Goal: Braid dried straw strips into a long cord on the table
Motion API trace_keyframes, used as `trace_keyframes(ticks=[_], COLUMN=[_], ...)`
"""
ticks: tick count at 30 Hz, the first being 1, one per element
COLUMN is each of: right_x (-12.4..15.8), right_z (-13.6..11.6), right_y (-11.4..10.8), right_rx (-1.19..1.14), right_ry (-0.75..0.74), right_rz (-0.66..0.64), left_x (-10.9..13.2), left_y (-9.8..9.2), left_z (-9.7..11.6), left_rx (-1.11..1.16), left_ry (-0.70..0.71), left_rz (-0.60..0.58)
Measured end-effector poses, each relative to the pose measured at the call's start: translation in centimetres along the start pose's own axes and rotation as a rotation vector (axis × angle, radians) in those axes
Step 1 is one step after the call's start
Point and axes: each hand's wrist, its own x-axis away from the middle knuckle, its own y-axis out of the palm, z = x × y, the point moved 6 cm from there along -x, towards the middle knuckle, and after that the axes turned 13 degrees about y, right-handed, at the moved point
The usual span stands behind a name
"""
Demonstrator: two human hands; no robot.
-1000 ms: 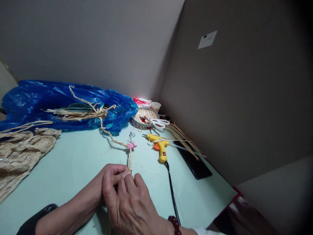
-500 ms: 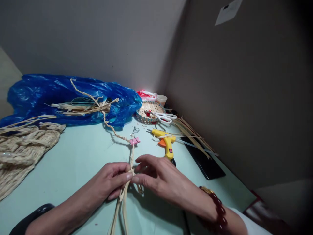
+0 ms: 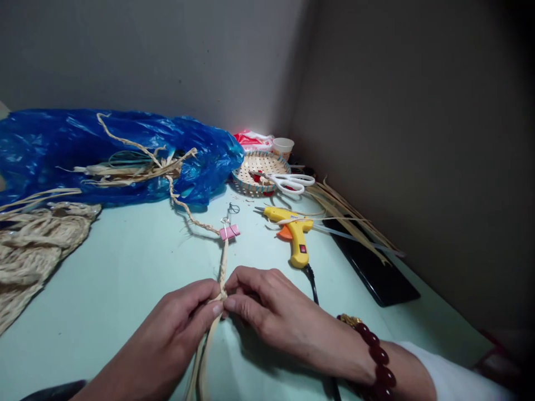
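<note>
A thin braid of pale straw (image 3: pixel 223 262) runs across the light green table (image 3: pixel 125 267) from a pink binder clip (image 3: pixel 229 231) toward me. My left hand (image 3: pixel 184 320) and my right hand (image 3: pixel 267 306) meet at the braid's near end, thumbs and fingertips pinched on the strands. Loose straw ends (image 3: pixel 200 367) trail from the pinch toward the table's near edge. A dark red bead bracelet (image 3: pixel 376 356) sits on my right wrist.
A yellow glue gun (image 3: pixel 295 234) with a black cord lies right of the braid. Behind it are white scissors (image 3: pixel 290 181) on a small woven tray (image 3: pixel 259 167), loose straw strips (image 3: pixel 351 217), a black slab (image 3: pixel 376 267), a blue plastic bag (image 3: pixel 104 150) and woven straw (image 3: pixel 33 250).
My right hand slid off the left hand to the right and now pinches the braid from the right. The view tilted down and the loose strands came into sight.
</note>
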Motion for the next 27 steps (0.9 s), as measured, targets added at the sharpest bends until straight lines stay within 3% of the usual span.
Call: trace_keyframes(ticks=[3, 6, 12, 16, 22, 27], right_x=[-0.1, 0.0, 0.2, 0.1, 0.1, -0.2], right_z=[0.4, 0.4, 0.0, 0.3, 0.7, 0.7], right_y=[0.2, 0.4, 0.5, 0.5, 0.3, 0.1], right_rx=[-0.017, 0.025, 0.117, 0.019, -0.126, -0.095], right_ry=[0.017, 0.062, 0.058, 0.061, 0.023, 0.013], right_rz=[0.055, 0.1, 0.143, 0.13, 0.124, 0.177], left_x=[0.0, 0.1, 0.5, 0.4, 0.4, 1.0], left_y=[0.3, 0.6, 0.2, 0.3, 0.0, -0.2], left_z=[-0.2, 0.0, 1.5, 1.4, 1.9, 2.6], left_rx=[-0.171, -0.25, -0.366, -0.329, -0.374, -0.478], left_ry=[0.089, 0.132, 0.165, 0.176, 0.238, 0.321], left_rz=[-0.098, -0.118, 0.121, 0.08, 0.144, 0.227])
